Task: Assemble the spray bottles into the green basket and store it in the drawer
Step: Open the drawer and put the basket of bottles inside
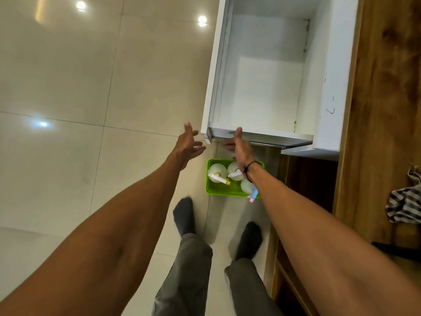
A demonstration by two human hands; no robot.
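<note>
A white drawer (262, 87) stands pulled out from the wooden cabinet, and its inside is bare. My right hand (240, 148) grips the drawer's front edge, thumb on top and fingers underneath. My left hand (189, 147) hovers open just left of the drawer's front corner, touching nothing. Below the drawer, on the floor, sits the green basket (210, 188) with three white spray bottles standing in it: one at the left (217, 172), one in the middle (234, 171), and one at the right (247, 187) partly hidden by my right forearm.
The wooden cabinet top (385, 110) runs down the right side, with a striped cloth (404, 201) lying on it. My feet in dark socks (184, 215) stand on the glossy tiled floor (91, 110) just in front of the basket.
</note>
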